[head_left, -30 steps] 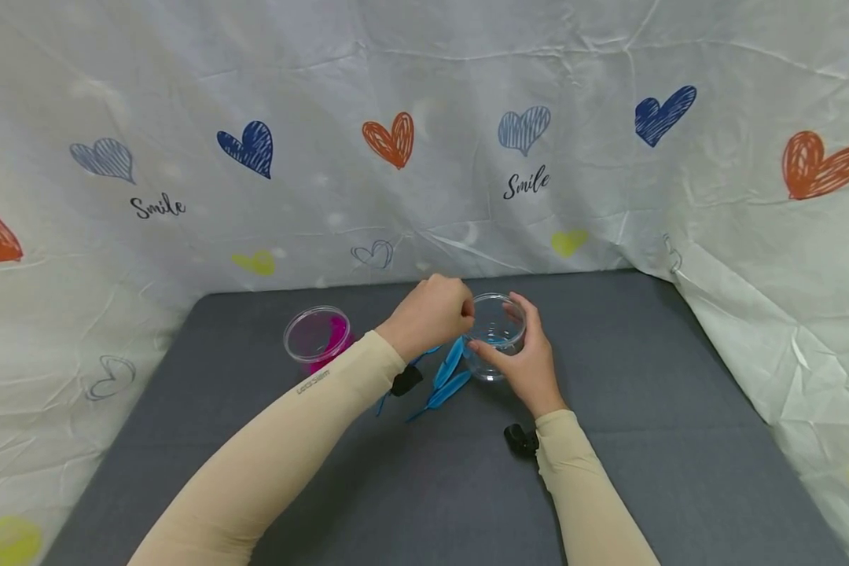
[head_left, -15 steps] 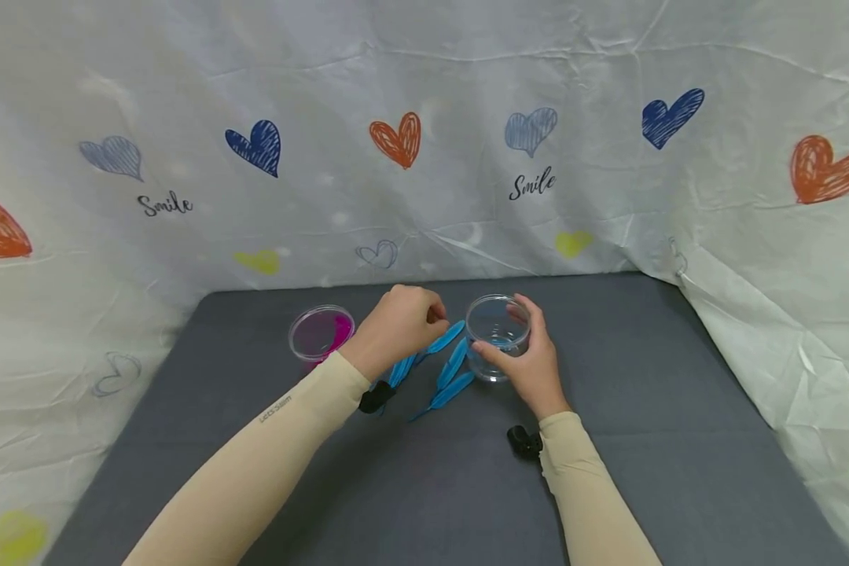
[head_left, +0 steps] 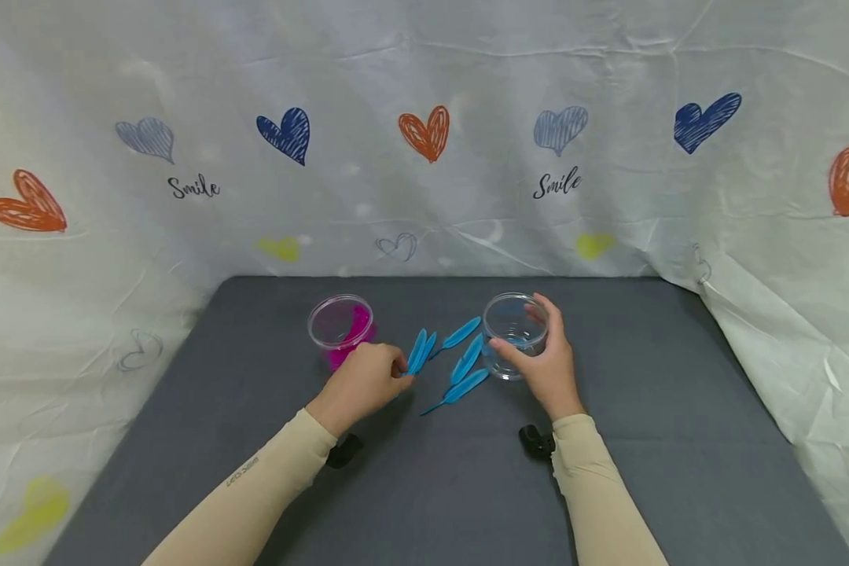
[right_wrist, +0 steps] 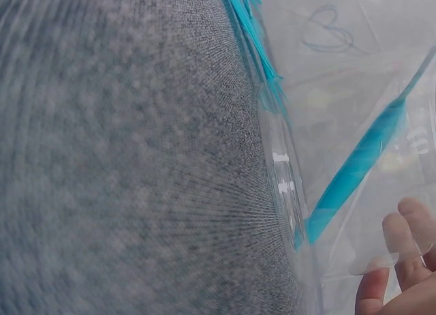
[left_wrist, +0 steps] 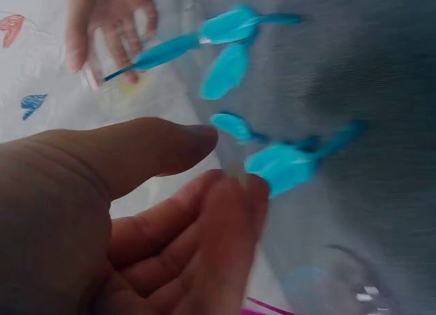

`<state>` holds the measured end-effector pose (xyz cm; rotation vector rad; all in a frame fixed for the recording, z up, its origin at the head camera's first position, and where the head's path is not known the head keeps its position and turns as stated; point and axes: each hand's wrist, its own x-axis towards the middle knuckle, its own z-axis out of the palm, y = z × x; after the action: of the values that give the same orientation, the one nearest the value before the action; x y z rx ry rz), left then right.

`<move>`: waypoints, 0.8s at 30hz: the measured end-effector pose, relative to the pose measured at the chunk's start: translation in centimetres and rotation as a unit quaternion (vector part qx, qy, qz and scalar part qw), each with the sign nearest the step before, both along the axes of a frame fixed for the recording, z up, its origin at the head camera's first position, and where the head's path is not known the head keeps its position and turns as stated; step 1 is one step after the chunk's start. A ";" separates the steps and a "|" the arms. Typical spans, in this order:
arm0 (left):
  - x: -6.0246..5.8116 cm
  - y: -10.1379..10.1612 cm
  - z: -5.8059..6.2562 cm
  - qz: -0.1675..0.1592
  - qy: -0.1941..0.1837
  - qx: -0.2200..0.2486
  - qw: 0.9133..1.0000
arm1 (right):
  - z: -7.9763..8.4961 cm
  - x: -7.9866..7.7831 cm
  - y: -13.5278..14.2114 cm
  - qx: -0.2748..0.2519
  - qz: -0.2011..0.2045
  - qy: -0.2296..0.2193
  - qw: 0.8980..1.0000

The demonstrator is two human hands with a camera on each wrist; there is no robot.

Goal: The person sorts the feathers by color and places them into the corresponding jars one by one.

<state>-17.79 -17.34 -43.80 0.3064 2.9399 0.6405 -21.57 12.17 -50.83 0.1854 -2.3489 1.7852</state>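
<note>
My right hand point(head_left: 548, 365) grips a clear round plastic cup point(head_left: 497, 365) standing on the table, thumb on its near side and fingers round the far side. Through its wall, the right wrist view shows a blue feather point(right_wrist: 357, 165) slanting inside. Left of the cup lie several loose blue feathers point(head_left: 461, 332). My left hand point(head_left: 364, 385) reaches low over the leftmost pair of feathers point(head_left: 417, 350). In the blurred left wrist view, thumb and forefinger stand apart with a feather point(left_wrist: 283, 166) just beyond them; I see none held.
A second clear cup point(head_left: 314, 339) with magenta pieces inside stands behind my left hand. Dark grey cloth covers the table point(head_left: 424, 487). At the back hangs a white curtain point(head_left: 368, 196) printed with hearts.
My left hand has moved from the clear cup's rim leftward and down to the leftmost blue feathers. My right hand keeps its grip on the cup. The head view has shifted slightly.
</note>
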 end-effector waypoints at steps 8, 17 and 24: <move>1.0 -1.1 -2.2 0.030 -0.036 -0.009 0.999 | 0.1 0.1 0.0 0.007 -0.005 -0.001 1.000; 0.7 -0.7 -3.3 0.054 -0.047 0.000 0.997 | -0.1 0.2 -0.1 0.011 -0.012 0.000 1.000; 0.8 -0.6 -3.6 0.059 -0.051 -0.003 0.997 | -0.2 -0.1 -0.1 0.006 -0.011 -0.008 1.000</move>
<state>-16.98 -17.95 -47.37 0.0971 2.8770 0.6425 -21.68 12.11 -50.98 0.1472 -2.3627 1.7698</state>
